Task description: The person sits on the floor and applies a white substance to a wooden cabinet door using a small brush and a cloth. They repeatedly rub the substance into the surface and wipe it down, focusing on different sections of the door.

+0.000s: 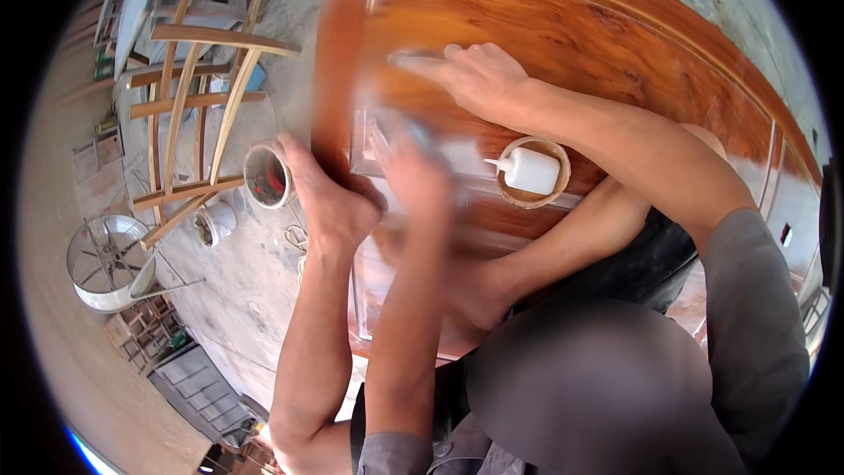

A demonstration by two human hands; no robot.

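A glossy reddish-brown wooden panel (545,26) with raised moulding lies beneath my arms, whitish dust smeared over its near left part. My right hand (483,79) rests on the panel with fingers stretched toward the left; their pale tips are blurred. Lower down, my left hand (413,167) is over the dusty moulding, smeared by motion. Something bluish-grey shows at its fingers, too blurred to name. Between my right forearm and my bent leg, a white squeeze bottle (532,171) with a pointed nozzle lies in a round brown bowl (563,183).
My bare foot (330,193) stands beside a white bucket (267,178) with something red inside. A smaller pot (214,224), wooden frames (180,105) and a large round fan-like drum (112,262) are on the concrete floor at left. My cap brim hides the lower middle.
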